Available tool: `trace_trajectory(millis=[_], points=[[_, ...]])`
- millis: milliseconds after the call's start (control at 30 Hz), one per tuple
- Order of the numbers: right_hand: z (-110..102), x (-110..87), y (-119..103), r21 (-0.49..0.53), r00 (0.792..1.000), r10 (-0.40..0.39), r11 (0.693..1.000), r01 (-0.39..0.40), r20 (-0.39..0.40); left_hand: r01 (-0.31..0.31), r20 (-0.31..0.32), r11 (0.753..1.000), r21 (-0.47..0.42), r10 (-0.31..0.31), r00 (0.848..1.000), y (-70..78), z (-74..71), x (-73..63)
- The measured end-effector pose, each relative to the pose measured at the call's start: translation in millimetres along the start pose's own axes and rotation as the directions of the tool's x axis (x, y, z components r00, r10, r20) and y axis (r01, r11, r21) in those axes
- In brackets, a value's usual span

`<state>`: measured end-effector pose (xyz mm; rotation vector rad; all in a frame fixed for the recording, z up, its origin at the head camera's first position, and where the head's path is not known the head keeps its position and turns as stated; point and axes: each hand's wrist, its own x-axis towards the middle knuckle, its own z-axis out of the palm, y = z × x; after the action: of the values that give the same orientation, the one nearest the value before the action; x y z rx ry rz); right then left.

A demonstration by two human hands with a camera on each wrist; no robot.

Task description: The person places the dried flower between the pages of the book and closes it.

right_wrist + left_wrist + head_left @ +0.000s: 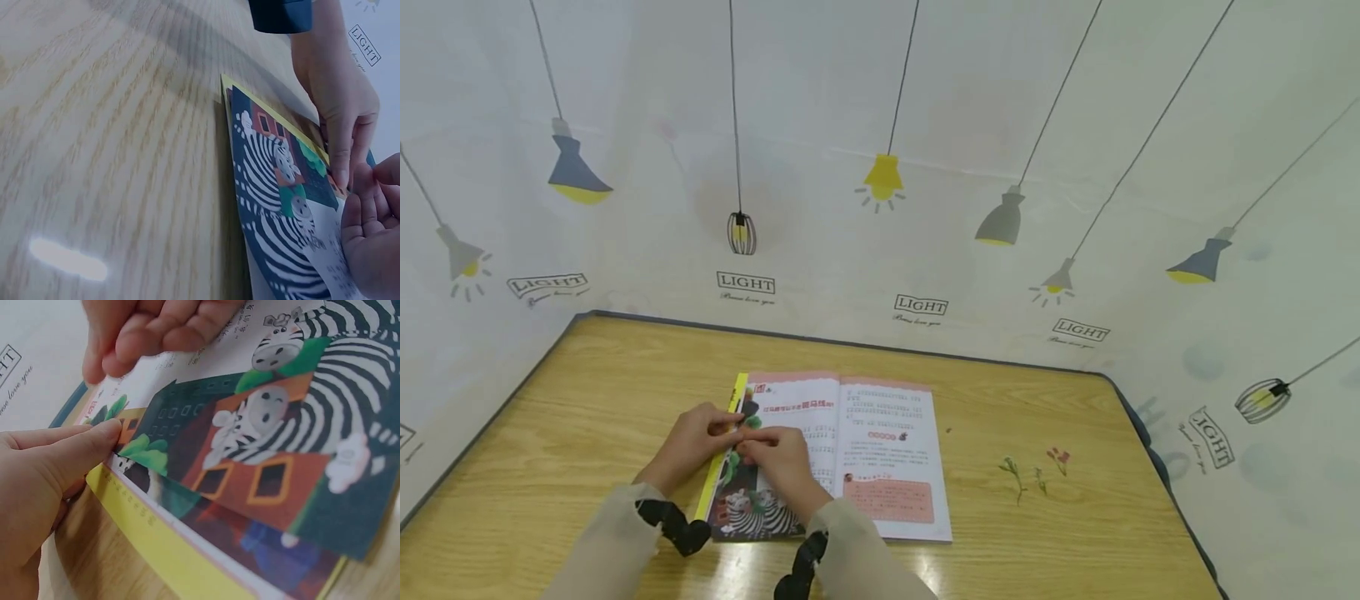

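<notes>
Yellow-edged book (842, 475) lies open on the counter (1015, 417).
At the book's left edge, the left hand (694, 443) pinches the zebra page (250, 428); whether the right hand's (788, 465) grip holds anything, I cannot tell. Handling that page seems in hand; next calls for a light touch.

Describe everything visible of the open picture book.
The open picture book lies on the wooden table, its paper pages topped with pink. The left page shows zebras and a red heading; the right page, text and a pink box. A yellow strip lines its left edge, where the left grip pinches a page. Whether the right grip touches is unclear.
</notes>
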<state>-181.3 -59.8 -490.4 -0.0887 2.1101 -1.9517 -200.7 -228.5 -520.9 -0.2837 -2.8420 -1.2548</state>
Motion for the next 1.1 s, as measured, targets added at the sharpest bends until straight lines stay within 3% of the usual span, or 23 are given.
trace_trajectory(millis=[333, 667, 933, 1100], points=[[-30, -6.0, -9, -0.086, 0.995, 0.040, 0.996, -0.032, 0.090, -0.043, -0.048, 0.998, 0.037, 0.045, 0.998, -0.9, 0.0, -1.5], [-76, -15.9, -11, -0.066, 0.973, 0.025, 0.998, -0.010, 0.228, -0.036, -0.056, 0.997, 0.074, 0.040, 0.998, -1.6, -0.9, 0.1], [-112, -21.1, -12, -0.203, 0.981, 0.069, 0.979, -0.032, 0.179, -0.027, -0.064, 0.998, 0.057, 0.030, 0.997, -7.7, -1.9, -1.5], [-137, -25.3, -18, -0.214, 0.989, 0.064, 0.976, -0.034, 0.135, -0.035, -0.051, 0.998, 0.043, 0.037, 0.998, -5.4, -2.3, -0.8]])
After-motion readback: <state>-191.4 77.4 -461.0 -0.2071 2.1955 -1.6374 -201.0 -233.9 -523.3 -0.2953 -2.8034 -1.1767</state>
